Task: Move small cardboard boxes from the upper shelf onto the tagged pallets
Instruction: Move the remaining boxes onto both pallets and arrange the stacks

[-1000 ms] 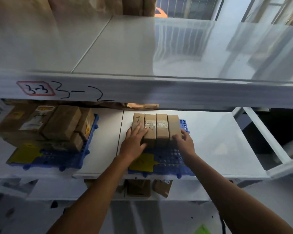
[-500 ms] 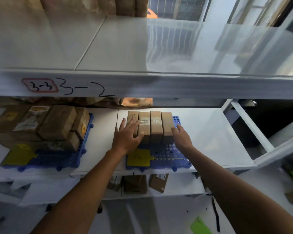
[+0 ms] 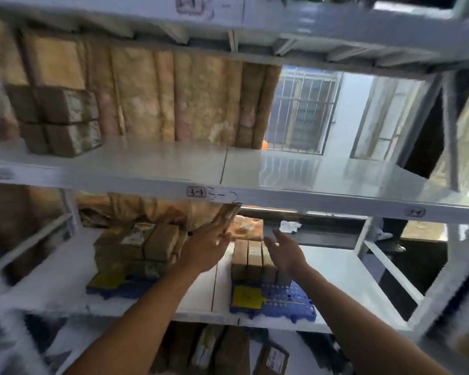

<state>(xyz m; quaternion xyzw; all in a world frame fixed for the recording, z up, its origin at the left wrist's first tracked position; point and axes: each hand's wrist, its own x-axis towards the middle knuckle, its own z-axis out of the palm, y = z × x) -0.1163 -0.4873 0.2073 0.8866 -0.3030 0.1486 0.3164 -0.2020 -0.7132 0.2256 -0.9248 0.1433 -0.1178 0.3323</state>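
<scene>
A row of small cardboard boxes (image 3: 251, 259) stands on a blue pallet (image 3: 284, 301) with a yellow tag (image 3: 245, 296) on the lower shelf. My left hand (image 3: 207, 246) hovers open above and left of that row, fingers spread. My right hand (image 3: 286, 250) is open too, raised just right of the boxes and touching none. On the upper shelf (image 3: 157, 169), small cardboard boxes (image 3: 61, 121) sit stacked at the far left. A second blue pallet (image 3: 119, 289), also tagged yellow, carries a pile of boxes (image 3: 144, 247) at the left.
Tall brown wrapped bundles (image 3: 179, 101) stand at the back of the upper shelf. The shelf beam bears a "3-3" label (image 3: 196, 192). More boxes (image 3: 228, 350) lie below the lower shelf. A barred window (image 3: 303, 109) shows behind.
Both hands let go of the row of boxes and lifted off it. The view swung upward, bringing the upper shelf and its boxes into sight.
</scene>
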